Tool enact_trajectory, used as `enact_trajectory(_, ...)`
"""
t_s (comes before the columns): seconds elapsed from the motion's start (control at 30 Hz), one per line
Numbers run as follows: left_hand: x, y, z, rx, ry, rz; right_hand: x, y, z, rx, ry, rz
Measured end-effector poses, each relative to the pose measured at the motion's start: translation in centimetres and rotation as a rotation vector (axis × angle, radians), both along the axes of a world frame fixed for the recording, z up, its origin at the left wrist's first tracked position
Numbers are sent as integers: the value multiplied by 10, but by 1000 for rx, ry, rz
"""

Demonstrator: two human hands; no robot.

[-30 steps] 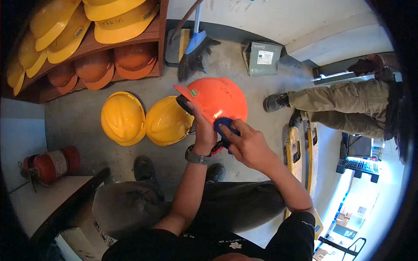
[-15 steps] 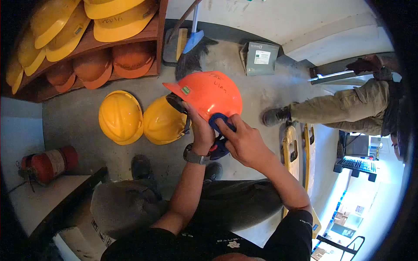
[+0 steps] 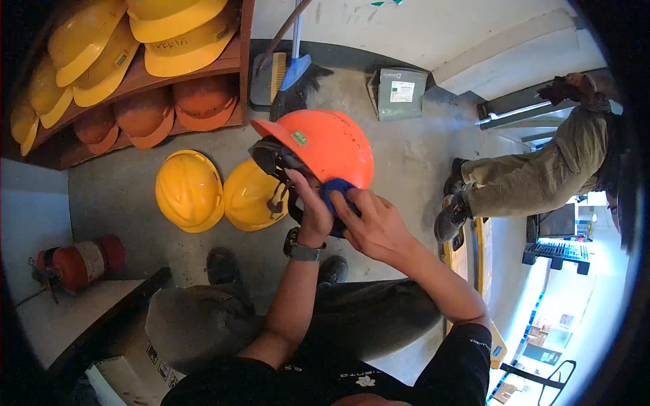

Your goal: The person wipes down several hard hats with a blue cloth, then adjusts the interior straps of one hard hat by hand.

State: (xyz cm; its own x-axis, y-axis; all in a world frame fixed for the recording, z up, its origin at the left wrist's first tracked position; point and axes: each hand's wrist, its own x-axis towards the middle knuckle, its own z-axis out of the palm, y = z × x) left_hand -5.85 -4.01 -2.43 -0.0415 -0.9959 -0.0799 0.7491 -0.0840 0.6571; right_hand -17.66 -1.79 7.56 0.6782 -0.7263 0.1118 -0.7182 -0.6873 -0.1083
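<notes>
An orange hard hat (image 3: 328, 145) with black writing and a green label is held up over the floor, tilted so part of its black inner harness shows. My left hand (image 3: 313, 210), with a watch at the wrist, grips the hat from below at its inner side. Pressed against the lower edge of the shell is a blue cloth (image 3: 336, 193), pinched in my right hand (image 3: 379, 223). Behind the hat, two yellow hard hats (image 3: 189, 191) lie on the floor side by side, the right one partly hidden by the orange hat.
Yellow and orange helmets fill a wooden shelf (image 3: 159, 132) at upper left. A fire extinguisher (image 3: 88, 262) is at lower left. Near the wall are a blue broom (image 3: 296, 71) and a grey bin (image 3: 399, 95). Another person's legs (image 3: 535, 183) are at right.
The orange hat has tipped, showing more of its inside, and the blue cloth sits slightly lower along its edge. At right, the other person's legs have shifted and both shoes now show.
</notes>
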Motion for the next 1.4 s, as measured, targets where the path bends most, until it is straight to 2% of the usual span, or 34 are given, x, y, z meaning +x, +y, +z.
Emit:
enact_trajectory(0.07, -9, 0, -7, 12, 58, 71, 6, -1, -3, 3, -28, -52)
enact_trajectory(0.13, -11, 1, -14, -43, 74, -1, 8, -4, -2, 3, -55, -105)
enact_trajectory(0.2, -16, 2, -17, 28, -1, 84, 10, -7, 2, 98, -69, -123)
enact_trajectory(0.23, -9, 5, -15, -94, -6, -56, 11, -9, 6, 93, -75, -130)
enact_trajectory(0.27, -11, 5, -17, -97, -11, -63, 12, -11, 12, 149, -69, -163)
enact_trajectory(0.33, -19, 1, -16, 69, 173, 21, 8, -15, 16, 202, -64, -197)
enact_trajectory(0.37, -18, 3, -16, 58, 268, 26, 4, -17, 15, 171, -63, -177)
enact_trajectory(0.43, -15, -2, -6, 122, 269, 68, -13, -21, 7, 137, -66, -159)
enact_trajectory(0.47, -15, -4, -4, 194, 273, 112, -29, -25, -1, 152, -188, -271)
enact_trajectory(0.5, -7, -6, -13, 133, 306, 84, -44, -27, -3, 165, -309, -381)
enact_trajectory(0.57, 3, -8, -19, 138, 294, 47, -69, -24, 4, 279, -739, -624)
enact_trajectory(0.6, 7, -10, -21, 137, 279, 10, -93, -21, -17, 232, -990, -727)
enact_trajectory(0.63, 11, -10, -19, 113, 348, -45, -97, -19, 1, 119, -880, -694)
enact_trajectory(0.67, 12, -9, -21, 118, 344, -49, -122, -14, 0, -214, -490, -559)
enact_trajectory(0.73, 13, -11, -27, 101, 277, -122, -92, -13, 41, 205, -1557, -707)
enact_trajectory(0.77, 13, -10, -26, 102, 272, -131, -85, -12, 49, 198, -1563, -714)
enact_trajectory(0.83, 11, -8, -19, -47, -127, -117, -80, -9, 59, 363, -1814, -570)
enact_trajectory(0.87, 10, -9, -15, -50, -127, -126, -85, -6, 42, 176, -1199, -645)
enact_trajectory(0.9, 10, -9, -9, -25, -2, -162, -89, -2, 23, 5, -582, -675)
enact_trajectory(0.93, 11, -8, -7, 3, 121, -197, -70, -15, 16, -79, -564, -195)
enact_trajectory(0.97, 6, -6, -14, 3, 116, -203, -59, -23, 7, 87, -468, -30)
enact_trajectory(1.0, -3, -3, -27, 49, 226, -163, -40, -28, 10, 37, -186, 24)
enact_trajectory(1.03, -7, 0, -32, 95, 337, -120, -36, -30, -7, 31, -80, 26)
enact_trajectory(1.17, -6, 1, -41, 88, 404, -227, -29, -35, -17, -82, -26, 31)
enact_trajectory(1.23, -12, 1, -40, 37, 252, -69, -19, -34, -12, -200, -72, -130)
enact_trajectory(1.27, -14, 2, -41, 34, 256, -68, -17, -36, -10, -204, -69, -128)
enact_trajectory(1.33, -17, 4, -30, 37, 242, -101, -18, -45, -4, -203, -42, -306)
enact_trajectory(1.37, -12, 8, -25, 38, 115, -161, -22, -49, -5, -206, -32, -307)
enact_trajectory(1.4, -8, 11, -21, 40, 126, -165, -28, -54, -9, -114, -179, -393)
